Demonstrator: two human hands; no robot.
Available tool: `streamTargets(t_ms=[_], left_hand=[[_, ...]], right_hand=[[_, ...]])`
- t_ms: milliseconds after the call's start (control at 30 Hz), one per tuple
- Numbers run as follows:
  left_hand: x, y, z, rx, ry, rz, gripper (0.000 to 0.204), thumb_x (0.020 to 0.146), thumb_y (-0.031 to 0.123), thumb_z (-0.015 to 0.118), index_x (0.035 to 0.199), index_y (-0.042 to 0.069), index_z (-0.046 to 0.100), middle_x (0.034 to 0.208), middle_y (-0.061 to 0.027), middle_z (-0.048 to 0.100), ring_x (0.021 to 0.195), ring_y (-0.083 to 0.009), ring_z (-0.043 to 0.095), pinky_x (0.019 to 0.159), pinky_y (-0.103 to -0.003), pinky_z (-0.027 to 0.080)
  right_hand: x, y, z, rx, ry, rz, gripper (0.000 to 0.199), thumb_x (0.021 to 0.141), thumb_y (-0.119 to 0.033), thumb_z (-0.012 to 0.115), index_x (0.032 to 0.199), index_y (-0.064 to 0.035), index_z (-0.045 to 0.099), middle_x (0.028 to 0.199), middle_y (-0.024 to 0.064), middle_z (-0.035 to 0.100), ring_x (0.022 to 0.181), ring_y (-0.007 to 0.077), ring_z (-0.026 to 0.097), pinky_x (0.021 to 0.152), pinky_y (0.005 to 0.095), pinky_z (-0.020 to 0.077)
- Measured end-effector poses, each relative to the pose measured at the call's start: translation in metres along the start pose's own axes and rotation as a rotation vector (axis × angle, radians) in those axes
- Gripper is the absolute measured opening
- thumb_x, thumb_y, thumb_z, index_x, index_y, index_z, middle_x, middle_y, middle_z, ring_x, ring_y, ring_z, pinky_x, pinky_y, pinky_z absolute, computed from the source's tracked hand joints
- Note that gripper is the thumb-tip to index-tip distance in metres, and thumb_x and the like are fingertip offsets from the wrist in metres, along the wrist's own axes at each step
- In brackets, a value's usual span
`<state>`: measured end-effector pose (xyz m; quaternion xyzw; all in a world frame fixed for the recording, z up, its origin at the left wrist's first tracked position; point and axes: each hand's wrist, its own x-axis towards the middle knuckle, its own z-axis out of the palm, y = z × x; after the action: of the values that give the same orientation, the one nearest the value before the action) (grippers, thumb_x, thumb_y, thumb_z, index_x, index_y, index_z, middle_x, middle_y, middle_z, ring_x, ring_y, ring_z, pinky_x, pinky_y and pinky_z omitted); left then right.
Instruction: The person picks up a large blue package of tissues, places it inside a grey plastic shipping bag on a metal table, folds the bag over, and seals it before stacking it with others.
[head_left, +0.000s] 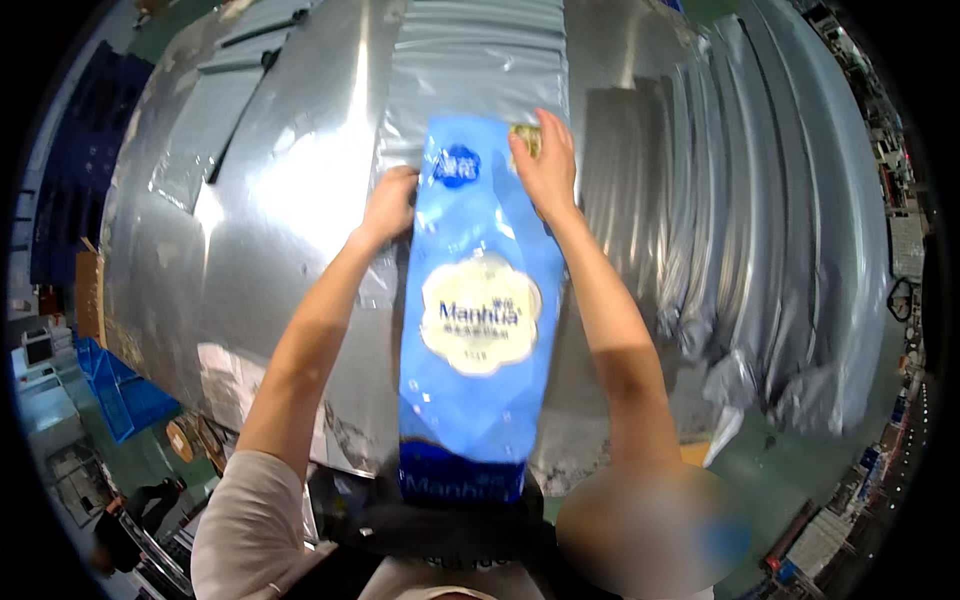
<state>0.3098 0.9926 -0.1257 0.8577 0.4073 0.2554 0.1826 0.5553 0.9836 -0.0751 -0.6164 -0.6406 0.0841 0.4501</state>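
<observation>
A long, glossy blue plastic package point(485, 225) with a cream flower-shaped label lies lengthwise in front of me, its near end close to my body. My left hand point(392, 203) grips its left edge near the far end, with the fingertips partly hidden at the side. At the far right corner, my right hand point(548, 170) holds the package with the thumb over its top and the fingers along the edge. Beyond and partly under the package, a pile of grey plastic bags point(480, 60) runs away from me.
Overlapping grey plastic bags point(740, 200) cover the right side of the metal table point(270, 220). Another grey bag point(215, 120) with a dark strip lies at far left. A blue crate point(125, 390) and a cable reel point(182, 440) stand on the floor, lower left.
</observation>
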Motion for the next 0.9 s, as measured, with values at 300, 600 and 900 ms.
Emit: streamTargets(t_ms=[300, 600, 900], left_hand=[[0.048, -0.046, 0.035, 0.672, -0.505, 0.080, 0.019, 0.066, 0.007, 0.055, 0.083, 0.000, 0.058, 0.091, -0.0180, 0.055, 0.087, -0.0273, 0.055, 0.068, -0.033, 0.049], [0.130, -0.048, -0.018, 0.063, 0.065, -0.053, 0.014, 0.065, 0.014, 0.059, 0.067, 0.000, 0.060, 0.067, -0.0184, 0.059, 0.065, -0.0339, 0.058, 0.059, -0.039, 0.046], [0.083, 0.022, -0.046, 0.565, 0.209, 0.438, 0.006, 0.066, 0.013, 0.053, 0.066, 0.008, 0.050, 0.070, -0.0053, 0.051, 0.069, -0.0204, 0.055, 0.049, -0.031, 0.046]], right_hand=[[0.042, 0.004, 0.041, -0.388, -0.330, -0.104, 0.036, 0.082, -0.033, 0.046, 0.069, -0.0027, 0.061, 0.068, 0.0138, 0.061, 0.069, 0.0302, 0.057, 0.071, 0.0405, 0.0392], [-0.003, -0.072, 0.014, -0.140, -0.135, -0.165, 0.023, 0.079, -0.019, 0.052, 0.063, -0.0025, 0.054, 0.065, 0.0131, 0.055, 0.075, 0.0307, 0.054, 0.065, 0.0423, 0.0379], [0.033, -0.024, 0.042, -0.607, -0.107, -0.114, 0.038, 0.059, -0.007, 0.066, 0.092, -0.0042, 0.047, 0.089, 0.0141, 0.052, 0.078, 0.0345, 0.054, 0.066, 0.0406, 0.0431]])
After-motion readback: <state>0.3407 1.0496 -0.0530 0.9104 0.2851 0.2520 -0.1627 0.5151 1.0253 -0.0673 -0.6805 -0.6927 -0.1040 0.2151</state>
